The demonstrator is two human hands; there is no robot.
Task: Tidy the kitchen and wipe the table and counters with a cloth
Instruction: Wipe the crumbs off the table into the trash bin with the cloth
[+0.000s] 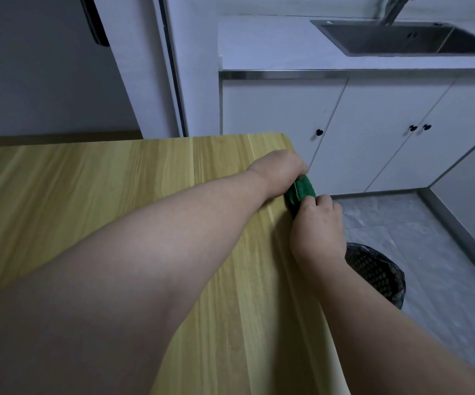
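Table [116, 195] top is smooth pale wood-grain laminate, flat. White counter [273, 44] with a steel sink [373, 38] is seen beyond the table's far corner. Black mesh bin [378, 275], round and lined, is set below the table's right edge, probably to catch crumbs. Left hand [279, 169] and right hand [316, 223] are both curled round the green cloth [301, 192], soft and bunched at that edge, judged for sweeping debris off.

White cabinets [373, 132] under steel sink [387, 38]; grey tile floor [401, 223]; black bin [373, 272]
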